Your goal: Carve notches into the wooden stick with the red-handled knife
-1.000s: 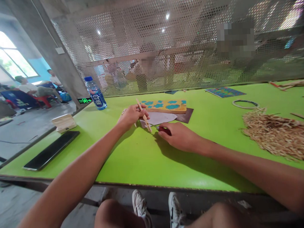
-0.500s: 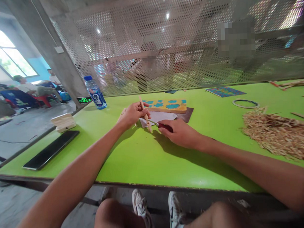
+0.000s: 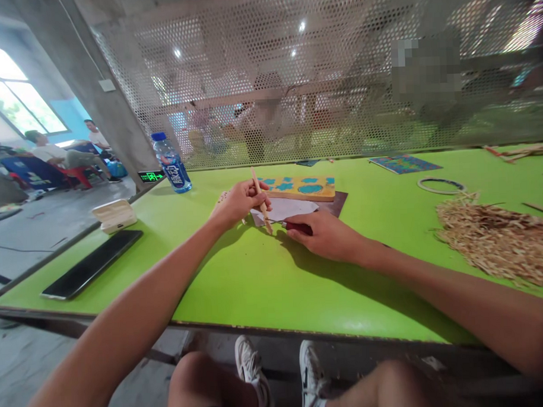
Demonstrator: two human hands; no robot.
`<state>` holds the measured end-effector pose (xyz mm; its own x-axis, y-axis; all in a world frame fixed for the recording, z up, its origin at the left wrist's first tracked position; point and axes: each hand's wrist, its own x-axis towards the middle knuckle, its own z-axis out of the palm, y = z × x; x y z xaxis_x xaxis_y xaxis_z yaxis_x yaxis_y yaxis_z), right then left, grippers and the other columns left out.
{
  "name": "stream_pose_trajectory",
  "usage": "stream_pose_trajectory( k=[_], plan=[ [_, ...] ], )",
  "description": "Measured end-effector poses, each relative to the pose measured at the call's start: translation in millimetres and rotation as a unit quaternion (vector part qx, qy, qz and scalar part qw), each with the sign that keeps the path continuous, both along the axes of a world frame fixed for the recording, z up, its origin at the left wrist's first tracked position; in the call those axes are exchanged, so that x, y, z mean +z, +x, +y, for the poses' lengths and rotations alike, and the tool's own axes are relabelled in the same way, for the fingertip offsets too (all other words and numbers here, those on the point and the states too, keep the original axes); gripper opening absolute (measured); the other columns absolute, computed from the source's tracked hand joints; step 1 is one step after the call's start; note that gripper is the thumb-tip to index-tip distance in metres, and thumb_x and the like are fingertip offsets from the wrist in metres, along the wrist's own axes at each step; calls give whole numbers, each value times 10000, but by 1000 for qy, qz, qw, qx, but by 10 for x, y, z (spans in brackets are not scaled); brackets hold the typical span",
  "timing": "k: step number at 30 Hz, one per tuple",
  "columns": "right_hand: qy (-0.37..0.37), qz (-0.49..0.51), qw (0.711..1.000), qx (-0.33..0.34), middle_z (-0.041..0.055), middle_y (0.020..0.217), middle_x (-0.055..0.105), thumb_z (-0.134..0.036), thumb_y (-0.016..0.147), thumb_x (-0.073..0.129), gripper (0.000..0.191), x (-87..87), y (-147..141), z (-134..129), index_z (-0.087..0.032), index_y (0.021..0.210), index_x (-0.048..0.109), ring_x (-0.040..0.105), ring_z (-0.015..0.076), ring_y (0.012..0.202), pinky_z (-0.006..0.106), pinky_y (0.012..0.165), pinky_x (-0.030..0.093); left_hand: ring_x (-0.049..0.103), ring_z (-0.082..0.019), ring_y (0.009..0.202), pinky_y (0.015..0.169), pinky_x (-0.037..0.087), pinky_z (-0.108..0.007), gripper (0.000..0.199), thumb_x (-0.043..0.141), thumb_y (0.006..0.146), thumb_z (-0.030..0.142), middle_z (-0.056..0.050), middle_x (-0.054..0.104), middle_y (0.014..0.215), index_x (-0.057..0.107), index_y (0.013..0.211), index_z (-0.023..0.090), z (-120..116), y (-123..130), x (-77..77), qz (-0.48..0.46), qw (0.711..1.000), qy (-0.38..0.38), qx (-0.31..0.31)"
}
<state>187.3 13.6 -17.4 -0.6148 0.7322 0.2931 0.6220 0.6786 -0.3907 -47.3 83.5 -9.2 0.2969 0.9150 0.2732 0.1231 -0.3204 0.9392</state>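
My left hand is closed round a thin, pale wooden stick, which tilts with its lower end close to the green table. In my right hand is a carving knife with a dark red handle. Its narrow blade points left and meets the stick near the lower end; the exact contact is too small to make out. Just behind my hands lie a white paper and a dark brown sheet. A yellow block with turquoise patches rests beyond them.
A pile of wood shavings and a ring-shaped roll lie right. At left are a black phone, an open white case and a water bottle. A perforated metal screen borders the table's back. People sit farther off.
The knife blade has shifted slightly along the lower part of the stick. Both hands keep their holds, and the whole view has moved a little.
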Motion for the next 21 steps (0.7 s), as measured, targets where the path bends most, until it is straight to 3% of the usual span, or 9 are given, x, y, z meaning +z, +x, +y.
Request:
stream_pose_trajectory(
  k=[13,21],
  plan=[
    [19,-38,998,-38,65,768,703,-225,921,525,199,47,-10,-59,-181,770,647,476,160,622,306,610,276,741,-166,640,631,592,-283,181,695,878,154,-34,737,719,567,1001,124,-58,51,45,28,999,13,17],
    [23,-48,998,-34,121,927,752,-204,911,535,186,105,-13,-123,-168,888,716,595,215,778,311,696,352,718,-150,605,599,591,-271,93,603,888,73,-12,701,687,558,937,138,-183,190,124,63,996,52,27]
  ],
)
